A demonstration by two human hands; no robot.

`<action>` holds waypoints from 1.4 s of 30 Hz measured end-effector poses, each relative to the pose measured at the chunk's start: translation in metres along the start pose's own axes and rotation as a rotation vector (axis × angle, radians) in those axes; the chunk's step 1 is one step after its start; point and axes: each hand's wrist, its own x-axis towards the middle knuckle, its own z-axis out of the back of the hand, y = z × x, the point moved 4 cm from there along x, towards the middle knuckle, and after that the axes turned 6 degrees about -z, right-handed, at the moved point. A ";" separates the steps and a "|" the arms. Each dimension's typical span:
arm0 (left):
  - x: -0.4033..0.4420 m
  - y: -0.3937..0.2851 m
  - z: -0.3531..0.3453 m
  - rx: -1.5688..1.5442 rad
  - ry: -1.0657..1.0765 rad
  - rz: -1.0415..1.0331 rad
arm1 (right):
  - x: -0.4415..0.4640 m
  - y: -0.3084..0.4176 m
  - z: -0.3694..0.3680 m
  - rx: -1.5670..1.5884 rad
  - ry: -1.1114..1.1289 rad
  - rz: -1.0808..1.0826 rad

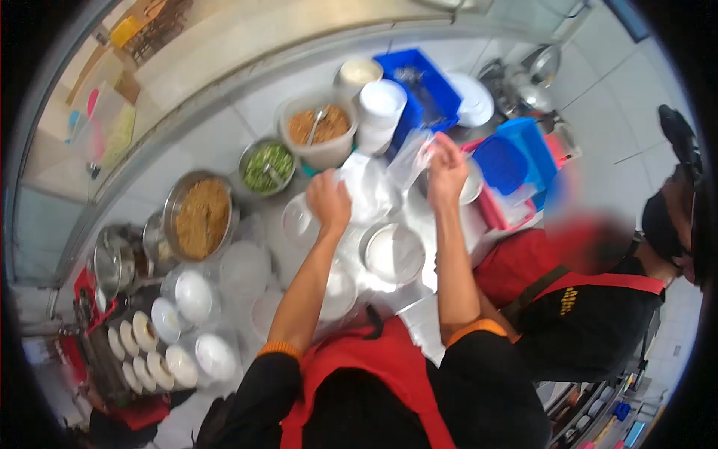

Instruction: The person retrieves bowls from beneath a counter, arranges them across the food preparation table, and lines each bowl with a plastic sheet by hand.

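Note:
My left hand (329, 199) is closed, its fingers curled at the left edge of a shiny white plastic packet (368, 188); what lies inside the fingers is hidden. To the right and slightly farther off, my right hand (446, 170) pinches a clear plastic bag (410, 160) that hangs toward the packet. Below, between my forearms, is a round white bowl (395, 254) on the metal counter. More pale bowls (338, 290) lie near my left forearm. Beyond my left hand stand a metal bowl of chopped greens (268, 166) and a tub of brown food (320, 127) with a spoon.
A large metal bowl of brown food (203, 217) sits left. Stacked white bowls (382, 105) stand beside a blue bin (422, 90) at the back. Right are a pink basket (497, 206) and a person in a red apron (516, 266). Small dishes (144, 331) fill the lower left.

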 end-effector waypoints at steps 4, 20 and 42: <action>0.013 -0.063 0.039 -0.256 -0.130 -0.365 | -0.004 0.007 0.000 -0.042 -0.081 0.139; 0.011 -0.069 0.031 -1.420 0.430 0.503 | -0.053 0.006 -0.054 -0.425 0.283 0.036; 0.028 -0.055 0.097 -0.878 0.434 0.078 | -0.056 0.015 -0.057 -0.843 0.669 0.176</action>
